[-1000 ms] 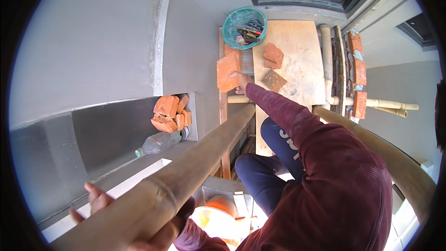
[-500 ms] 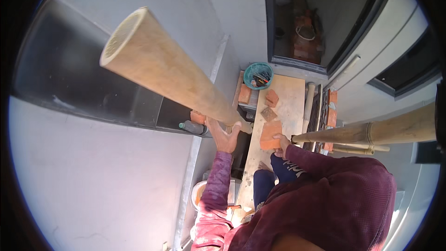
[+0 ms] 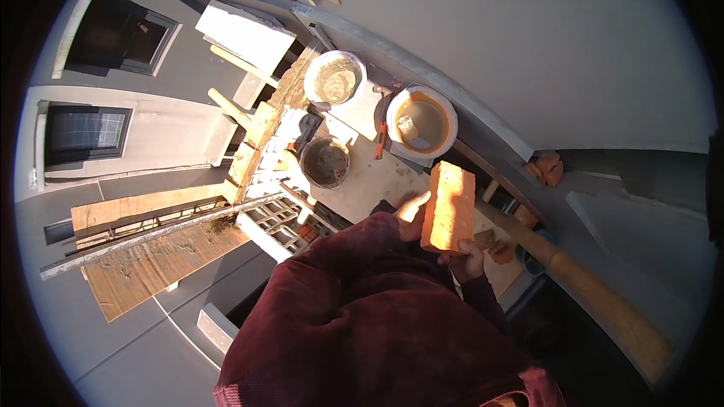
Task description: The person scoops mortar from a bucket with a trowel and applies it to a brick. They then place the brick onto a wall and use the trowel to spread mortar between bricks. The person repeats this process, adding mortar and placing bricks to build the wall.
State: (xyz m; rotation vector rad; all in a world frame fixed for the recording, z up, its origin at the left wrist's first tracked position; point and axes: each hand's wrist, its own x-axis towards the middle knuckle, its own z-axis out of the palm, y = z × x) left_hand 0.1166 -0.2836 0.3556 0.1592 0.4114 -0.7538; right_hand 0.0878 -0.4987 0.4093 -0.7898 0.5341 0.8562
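An orange-red brick (image 3: 449,207) is held up in front of my body, its upper faces partly in bright sun. My right hand (image 3: 466,260) grips the brick's near end, with the thumb on its edge. At the brick's left side is my left hand (image 3: 412,212), thumb raised and pressed near it; its other fingers are partly hidden. Below lies a pale board platform (image 3: 369,181). Beyond the brick stands a white bucket (image 3: 422,122) of cloudy liquid. A tool with a red-orange handle (image 3: 379,142) lies beside that bucket.
A white bucket (image 3: 334,79) of grey mortar and a dark bucket (image 3: 324,162) stand on the platform. A thick bamboo pole (image 3: 603,309) slants at the right, near a green basin (image 3: 534,255). Brick pieces (image 3: 548,168) rest along the wall. Planks (image 3: 162,264) stretch out left.
My view has swung round toward the buckets. My left hand has left the bamboo pole and come to the brick. My right hand has raised the brick from near the platform.
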